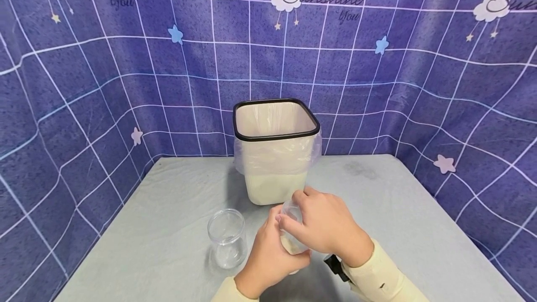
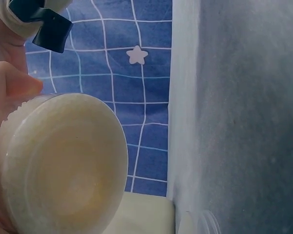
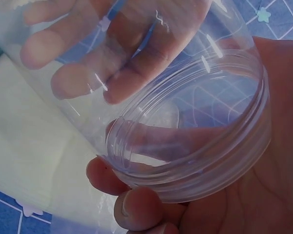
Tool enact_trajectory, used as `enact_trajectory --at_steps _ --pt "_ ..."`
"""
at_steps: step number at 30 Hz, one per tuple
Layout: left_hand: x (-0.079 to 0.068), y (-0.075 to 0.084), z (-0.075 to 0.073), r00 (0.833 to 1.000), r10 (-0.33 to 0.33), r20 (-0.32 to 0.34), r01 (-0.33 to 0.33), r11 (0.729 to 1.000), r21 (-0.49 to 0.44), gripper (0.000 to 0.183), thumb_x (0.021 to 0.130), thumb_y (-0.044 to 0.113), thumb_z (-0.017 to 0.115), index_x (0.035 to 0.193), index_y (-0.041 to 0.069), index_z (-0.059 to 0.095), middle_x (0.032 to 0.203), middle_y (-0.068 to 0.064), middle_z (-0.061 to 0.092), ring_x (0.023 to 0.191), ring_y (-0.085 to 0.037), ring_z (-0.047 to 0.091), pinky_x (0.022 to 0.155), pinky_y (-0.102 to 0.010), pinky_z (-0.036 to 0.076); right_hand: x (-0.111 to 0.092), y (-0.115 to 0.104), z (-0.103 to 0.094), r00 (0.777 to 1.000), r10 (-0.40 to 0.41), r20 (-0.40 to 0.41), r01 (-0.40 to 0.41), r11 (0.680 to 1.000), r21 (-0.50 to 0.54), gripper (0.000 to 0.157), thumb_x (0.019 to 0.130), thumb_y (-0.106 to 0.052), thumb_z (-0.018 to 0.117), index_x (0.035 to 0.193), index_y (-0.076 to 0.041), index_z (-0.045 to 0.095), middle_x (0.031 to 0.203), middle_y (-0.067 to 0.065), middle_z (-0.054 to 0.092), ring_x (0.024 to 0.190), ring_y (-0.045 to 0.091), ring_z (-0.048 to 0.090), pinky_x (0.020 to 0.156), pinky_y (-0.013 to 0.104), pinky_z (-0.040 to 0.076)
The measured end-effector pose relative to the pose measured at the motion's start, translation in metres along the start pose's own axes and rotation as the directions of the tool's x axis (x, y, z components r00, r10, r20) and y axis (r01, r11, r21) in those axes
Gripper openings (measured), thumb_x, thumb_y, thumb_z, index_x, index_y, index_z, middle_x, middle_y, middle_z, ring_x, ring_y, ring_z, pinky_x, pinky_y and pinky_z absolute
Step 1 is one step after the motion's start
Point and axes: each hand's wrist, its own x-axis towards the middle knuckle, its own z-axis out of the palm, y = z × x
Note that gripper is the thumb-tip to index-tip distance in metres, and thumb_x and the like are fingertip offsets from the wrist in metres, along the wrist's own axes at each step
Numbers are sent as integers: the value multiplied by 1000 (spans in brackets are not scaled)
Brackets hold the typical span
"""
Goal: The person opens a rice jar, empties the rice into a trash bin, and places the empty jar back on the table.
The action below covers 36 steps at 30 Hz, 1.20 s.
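Observation:
In the head view my left hand (image 1: 268, 257) grips a clear plastic jar (image 1: 292, 244) around its side. The left wrist view shows the jar's round base with small whitish grains, perhaps rice, inside. My right hand (image 1: 329, 223) holds the jar's other end, its fingers curled round the clear screw lid (image 3: 210, 178), which sits on the jar's mouth in the right wrist view. The jar is tilted. Left of my left hand, a second clear jar (image 1: 227, 241) stands upright on the table, open and with nothing visible inside.
A cream trash bin (image 1: 274, 188) with a black rim and a clear liner stands just beyond my hands. The table (image 1: 168, 227) has a grey cover. A blue-purple gridded curtain (image 1: 201, 59) encloses the back and sides.

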Motion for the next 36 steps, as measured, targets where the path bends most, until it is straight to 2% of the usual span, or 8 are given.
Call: enact_trajectory --at_steps 8,20,27,33,36 --pt "0 0 0 1000 -12 12 12 1000 -6 86 62 18 91 137 24 48 114 16 62 93 -6 61 82 -30 55 -1 0 1 1000 -9 -10 9 1000 7 38 88 -58 65 73 -24 54 70 -14 44 53 6 40 48 25 32" --pt "0 -2 -1 1000 24 15 -24 1000 -6 88 62 20 92 137 24 46 117 11 63 94 -5 63 81 -33 58 -1 -1 -1 1000 -7 -8 7 1000 12 37 87 -56 65 72 -25 53 70 -15 43 52 5 38 48 25 31" --pt "1 0 -2 999 21 24 -21 1000 -5 84 62 21 92 133 23 47 109 14 62 90 -6 60 78 -25 54 0 0 -1 1000 -20 -21 20 1000 8 36 87 -56 65 73 -24 54 70 -15 43 53 5 39 48 25 31" --pt "0 -1 -3 999 17 32 -16 999 -30 84 62 19 92 133 21 48 112 13 64 93 -6 62 82 -31 56 -1 0 -1 999 -25 -31 25 1000 2 37 86 -56 65 72 -25 53 70 -15 43 53 5 39 48 25 31" --pt "0 -2 -3 999 13 38 -11 999 -48 84 63 18 92 134 21 47 114 13 64 93 -5 64 82 -30 57 0 0 -1 999 -30 -33 30 1000 -1 36 86 -56 65 72 -24 53 70 -15 43 53 5 39 48 25 31"
